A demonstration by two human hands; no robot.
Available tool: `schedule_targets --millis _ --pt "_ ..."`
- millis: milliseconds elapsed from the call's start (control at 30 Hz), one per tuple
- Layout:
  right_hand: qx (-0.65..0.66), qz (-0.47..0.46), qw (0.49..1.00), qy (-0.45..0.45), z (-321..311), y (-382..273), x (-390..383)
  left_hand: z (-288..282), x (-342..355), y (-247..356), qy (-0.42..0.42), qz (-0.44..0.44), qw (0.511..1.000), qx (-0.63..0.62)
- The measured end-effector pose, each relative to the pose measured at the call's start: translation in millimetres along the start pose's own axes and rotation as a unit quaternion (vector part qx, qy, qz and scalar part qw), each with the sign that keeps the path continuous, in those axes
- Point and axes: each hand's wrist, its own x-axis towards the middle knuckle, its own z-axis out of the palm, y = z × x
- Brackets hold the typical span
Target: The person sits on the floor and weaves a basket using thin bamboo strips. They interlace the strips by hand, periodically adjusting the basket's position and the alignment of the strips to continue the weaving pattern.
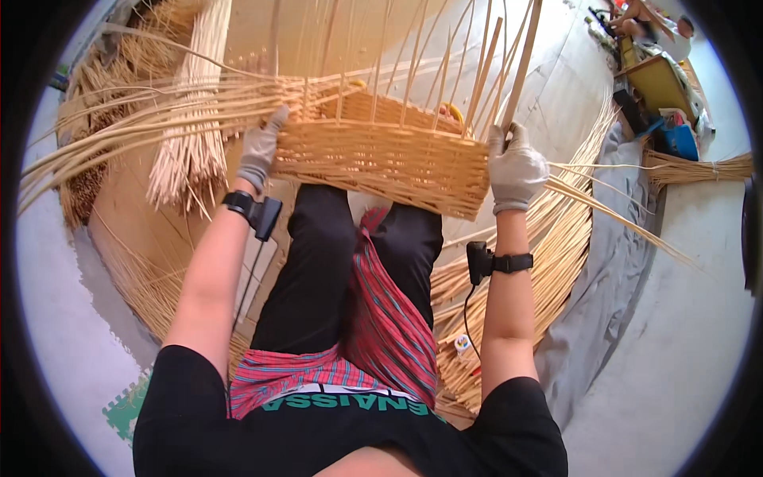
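Seen from above, a person sits with legs stretched out, weaving a half-made wicker basket (381,159) that rests over the knees. Both hands wear grey gloves.

The left hand (260,149) presses against the basket's left end, fingers (274,121) pointing up and laid flat along the woven wall and the loose strands there; it is not closed into a fist, and whether it pinches a strand cannot be told.

The right hand (515,169) is curled shut around the basket's right corner, gripping an upright stake (520,67) that rises from its fist.

Many thin stakes stand up from the basket's rim, and long loose strands (135,119) sweep out to the left.

Each wrist carries a black strap with a small black device: left (256,211), right (489,261).

A red plaid cloth (381,318) lies across the lap over black trousers (314,262).

A bundle of pale cut reeds (195,119) lies on the floor to the left, near the left hand. More reeds (556,230) fan out on the right, beside a grey sheet (612,270). Far off at upper right is a yellow desk (660,83) with clutter.
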Motion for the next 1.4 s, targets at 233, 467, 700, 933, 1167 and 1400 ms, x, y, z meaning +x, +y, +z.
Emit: schedule_targets --millis 233,467,700,933,1167,1400 --pt "0.067 0.02 0.996 0.06 -0.8 7.5 -13.9 14.6 -1.9 18.9 0.001 0.094 0.995 -0.034" --pt "0.181 0.0 0.982 0.043 -17.7 -1.9 10.5 6.0 -51.4 37.2 0.173 0.13 0.973 0.084" --pt "0.215 0.132 0.871 -0.422 -3.6 -22.9 44.4 117.0 -148.0 204.6 -0.245 0.248 0.929 0.121" --pt "0.183 0.169 0.788 -0.563 -17.6 -42.3 53.6 155.5 -120.9 178.5 -0.382 0.064 0.918 0.089" --pt "-0.036 -0.237 0.843 -0.482 24.2 -2.1 46.1 189.7 -114.8 141.3 -0.353 0.248 0.902 0.0" --pt "0.496 0.085 0.814 -0.289 -60.1 49.9 -79.7 118.9 -121.7 145.5 -0.289 0.287 0.912 0.039"
